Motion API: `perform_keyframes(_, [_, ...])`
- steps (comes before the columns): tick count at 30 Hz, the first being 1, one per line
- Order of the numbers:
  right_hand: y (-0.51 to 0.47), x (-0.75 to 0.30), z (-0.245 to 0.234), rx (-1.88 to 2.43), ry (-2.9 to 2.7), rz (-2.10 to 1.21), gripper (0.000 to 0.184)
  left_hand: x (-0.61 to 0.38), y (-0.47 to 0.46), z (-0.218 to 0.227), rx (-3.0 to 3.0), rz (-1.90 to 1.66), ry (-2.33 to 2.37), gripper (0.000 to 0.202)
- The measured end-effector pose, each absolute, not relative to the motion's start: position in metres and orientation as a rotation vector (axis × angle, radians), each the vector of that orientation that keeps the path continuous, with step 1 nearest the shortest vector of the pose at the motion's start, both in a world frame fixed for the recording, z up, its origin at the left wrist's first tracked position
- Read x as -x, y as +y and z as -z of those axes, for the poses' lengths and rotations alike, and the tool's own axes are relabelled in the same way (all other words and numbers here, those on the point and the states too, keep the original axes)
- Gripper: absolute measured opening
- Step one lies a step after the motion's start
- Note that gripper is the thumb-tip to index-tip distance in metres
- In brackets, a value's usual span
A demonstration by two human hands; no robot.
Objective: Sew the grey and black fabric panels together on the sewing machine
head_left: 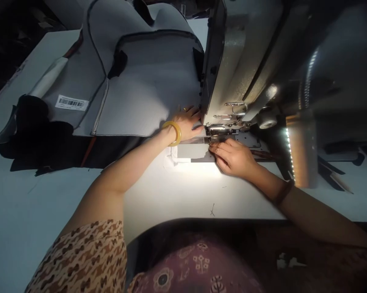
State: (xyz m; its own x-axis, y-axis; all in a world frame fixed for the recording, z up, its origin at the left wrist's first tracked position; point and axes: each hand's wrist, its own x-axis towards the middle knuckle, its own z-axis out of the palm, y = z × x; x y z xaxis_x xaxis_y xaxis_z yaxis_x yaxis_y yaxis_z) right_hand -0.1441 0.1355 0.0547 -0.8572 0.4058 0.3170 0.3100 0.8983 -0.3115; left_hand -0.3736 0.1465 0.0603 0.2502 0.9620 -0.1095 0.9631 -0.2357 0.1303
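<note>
My left hand (pixel 187 123) lies with its fingers spread on a large grey fabric piece (pixel 131 106), just left of the sewing machine's presser foot (pixel 218 131). A yellow bangle circles that wrist. Close in front of the presser foot is my right hand (pixel 230 156), its thumb and fingers pressed together low over the machine bed. What its fingertips pinch, if anything, is too small to make out. Along the near edge of the grey piece runs a wide black fabric band (pixel 119 148), which passes under my left forearm.
The sewing machine head (pixel 229 69) towers behind my right hand. A barcode label (pixel 72 103) sits on the grey fabric at left. A lit lamp strip (pixel 289 152) stands right of my hand. Thread scraps (pixel 213 210) lie on the white table (pixel 159 195); dark strips (pixel 332 175) lie at right.
</note>
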Motion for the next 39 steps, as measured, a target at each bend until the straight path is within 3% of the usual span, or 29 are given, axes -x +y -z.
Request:
perform_keyframes(29, [0.125, 0.144, -0.066, 0.312, -2.744, -0.027, 0.019, 0.376, 0.137, -0.062, -2.324, -0.121, 1.859, 0.04])
perform_keyframes(39, [0.107, 0.147, -0.072, 0.272, -2.79, 0.133, 0.028, 0.411, 0.071, -0.14, -1.72, 0.625, 2.145, 0.071])
